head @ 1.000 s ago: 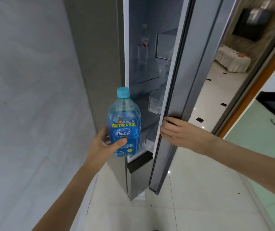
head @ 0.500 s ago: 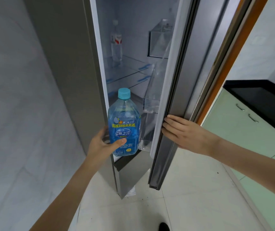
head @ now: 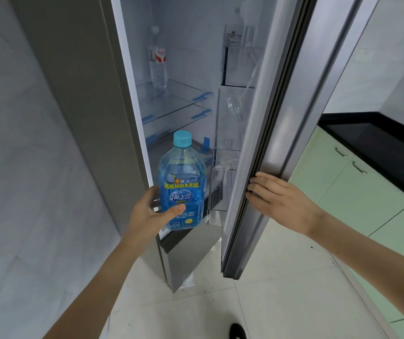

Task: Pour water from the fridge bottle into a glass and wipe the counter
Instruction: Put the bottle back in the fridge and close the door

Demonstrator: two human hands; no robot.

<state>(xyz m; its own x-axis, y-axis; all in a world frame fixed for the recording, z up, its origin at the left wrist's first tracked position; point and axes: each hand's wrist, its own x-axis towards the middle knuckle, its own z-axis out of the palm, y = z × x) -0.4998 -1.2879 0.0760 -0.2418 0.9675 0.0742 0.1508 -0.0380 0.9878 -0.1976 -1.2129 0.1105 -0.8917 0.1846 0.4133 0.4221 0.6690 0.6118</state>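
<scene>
left fingers [head: 171, 211] grasp squarish clear-plastic blue bottle [head: 182, 189] | right fingers [head: 261, 185] curl round smooth grey fridge door [head: 277, 143] edge

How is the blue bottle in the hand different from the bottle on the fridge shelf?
The blue bottle has a blue label and light blue cap; the shelf bottle is clear with a red and white label. The left hand grips the blue bottle in front of the fridge, while the shelf bottle stands untouched inside. Both are upright, capped plastic bottles.
</scene>
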